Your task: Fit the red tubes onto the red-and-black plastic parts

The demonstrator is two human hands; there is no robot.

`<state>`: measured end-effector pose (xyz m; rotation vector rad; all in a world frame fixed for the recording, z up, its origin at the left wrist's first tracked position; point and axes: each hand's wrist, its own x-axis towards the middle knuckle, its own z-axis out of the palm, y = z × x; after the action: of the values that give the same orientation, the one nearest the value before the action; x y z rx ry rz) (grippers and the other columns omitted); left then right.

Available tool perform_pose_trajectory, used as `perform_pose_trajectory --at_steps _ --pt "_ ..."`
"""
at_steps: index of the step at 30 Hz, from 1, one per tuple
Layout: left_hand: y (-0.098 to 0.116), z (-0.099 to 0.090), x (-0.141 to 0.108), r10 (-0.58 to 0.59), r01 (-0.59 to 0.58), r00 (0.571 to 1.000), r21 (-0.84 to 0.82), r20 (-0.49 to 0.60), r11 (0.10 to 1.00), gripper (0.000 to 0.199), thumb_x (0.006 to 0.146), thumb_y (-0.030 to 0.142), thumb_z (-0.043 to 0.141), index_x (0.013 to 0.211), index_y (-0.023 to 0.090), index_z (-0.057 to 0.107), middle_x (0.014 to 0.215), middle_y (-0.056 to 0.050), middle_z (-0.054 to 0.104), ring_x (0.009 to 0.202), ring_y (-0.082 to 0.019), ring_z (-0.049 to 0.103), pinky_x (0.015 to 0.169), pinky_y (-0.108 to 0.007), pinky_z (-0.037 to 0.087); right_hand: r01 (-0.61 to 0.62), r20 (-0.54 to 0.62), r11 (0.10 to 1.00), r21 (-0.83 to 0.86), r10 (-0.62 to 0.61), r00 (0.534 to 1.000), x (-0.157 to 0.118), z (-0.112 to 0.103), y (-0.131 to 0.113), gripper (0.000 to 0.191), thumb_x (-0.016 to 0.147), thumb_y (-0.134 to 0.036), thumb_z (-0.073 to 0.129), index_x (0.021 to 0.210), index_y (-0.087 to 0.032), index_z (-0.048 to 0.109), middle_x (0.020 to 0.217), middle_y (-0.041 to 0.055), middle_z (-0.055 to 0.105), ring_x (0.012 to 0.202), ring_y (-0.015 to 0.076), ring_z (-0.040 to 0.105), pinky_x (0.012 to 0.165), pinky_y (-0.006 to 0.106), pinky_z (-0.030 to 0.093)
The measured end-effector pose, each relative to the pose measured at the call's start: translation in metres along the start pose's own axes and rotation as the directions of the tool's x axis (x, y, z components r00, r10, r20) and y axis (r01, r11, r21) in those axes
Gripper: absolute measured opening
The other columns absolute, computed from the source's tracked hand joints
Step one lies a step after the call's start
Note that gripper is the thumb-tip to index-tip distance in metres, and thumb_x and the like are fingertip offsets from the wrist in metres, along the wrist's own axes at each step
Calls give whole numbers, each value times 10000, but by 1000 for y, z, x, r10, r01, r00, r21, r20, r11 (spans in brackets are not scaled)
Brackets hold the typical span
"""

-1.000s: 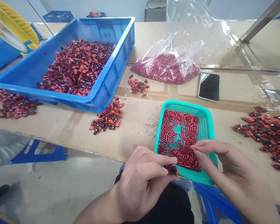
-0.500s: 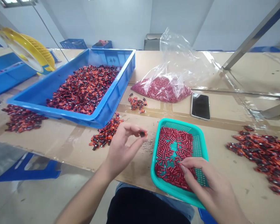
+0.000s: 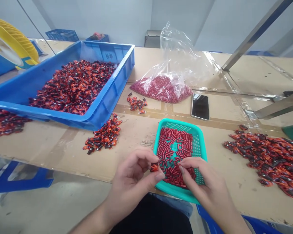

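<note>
My left hand [image 3: 133, 183] is shut on a small orange-and-black piece [image 3: 154, 167], pinched between thumb and fingertips just off the left rim of a teal mesh basket [image 3: 178, 123]. My right hand [image 3: 205, 185] rests over the basket, its fingertips down among the short red tubes [image 3: 173, 143] spread across the mesh. I cannot tell whether those fingers grip a tube. The hands are close together, and they hide the near part of the basket.
A blue plastic crate [image 3: 107, 97] heaped with orange-and-black pieces stands at left on a cardboard-covered table [image 3: 51, 143]. Loose piles [image 3: 261, 156] lie beside the basket. A plastic bag of red tubes [image 3: 161, 88] and a phone [image 3: 200, 106] lie beyond.
My left hand has dropped lower and closer to the basket, still pinching the piece. My right fingers have shifted left among the tubes. The view has tilted slightly.
</note>
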<state>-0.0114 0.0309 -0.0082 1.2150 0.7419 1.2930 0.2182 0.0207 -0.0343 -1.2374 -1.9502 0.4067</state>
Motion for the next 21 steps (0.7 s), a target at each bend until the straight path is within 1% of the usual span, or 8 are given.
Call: perform_pose_trajectory --at_steps 2,5,6,9,11,18,21 --pt "-1 1 -3 50 -49 998 40 -34 998 205 934 89 756 1061 242 708 1038 -20 684 898 -114 740 829 -160 634 2 0 1000 0 -2 1000 -1 0 0 88 995 -145 604 1000 -221 647 942 26 734 842 164 725 748 263 583" --pt "1 3 -7 179 -171 983 149 -45 974 227 957 78 735 1104 242 677 1090 -21 761 1067 -139 738 1003 -222 619 -10 4 1000 -4 10 1000 -1 0 1 92 991 -143 607 1005 -223 650 946 33 737 850 178 728 748 280 584" --pt "2 3 -7 219 -210 975 172 -36 963 215 970 85 724 1107 239 664 1090 -19 778 1097 -140 732 1034 -236 611 -13 8 1000 -7 13 1000 0 0 1 92 990 -145 608 1007 -223 652 946 37 739 850 184 730 748 287 585" --pt "6 4 -8 286 -280 958 186 -4 942 179 1005 88 678 1087 234 616 1096 -8 802 1119 -138 735 1036 -250 616 -9 11 1000 -14 9 1000 1 0 1 88 989 -151 609 1010 -225 654 946 42 743 845 193 732 743 298 585" --pt "7 5 -8 300 -296 954 178 7 938 187 1012 69 658 1072 232 587 1115 -6 806 1124 -141 742 1029 -259 625 -3 12 1000 -20 3 1000 1 0 2 84 991 -155 610 1009 -225 652 942 39 742 840 189 731 742 295 581" --pt "8 9 -11 280 -279 960 133 12 951 188 1036 48 605 1066 224 546 1159 -10 795 1106 -158 767 1036 -298 648 -8 29 1000 -24 9 1000 2 0 0 79 998 -150 612 1018 -219 646 946 38 743 846 183 725 749 297 572" --pt "9 10 -10 282 -281 959 134 9 950 218 1019 26 624 1050 226 540 1160 -2 794 1106 -166 768 1016 -297 657 -15 33 1000 -22 16 999 1 0 0 83 998 -146 612 1016 -219 647 941 33 740 845 179 722 748 298 572"
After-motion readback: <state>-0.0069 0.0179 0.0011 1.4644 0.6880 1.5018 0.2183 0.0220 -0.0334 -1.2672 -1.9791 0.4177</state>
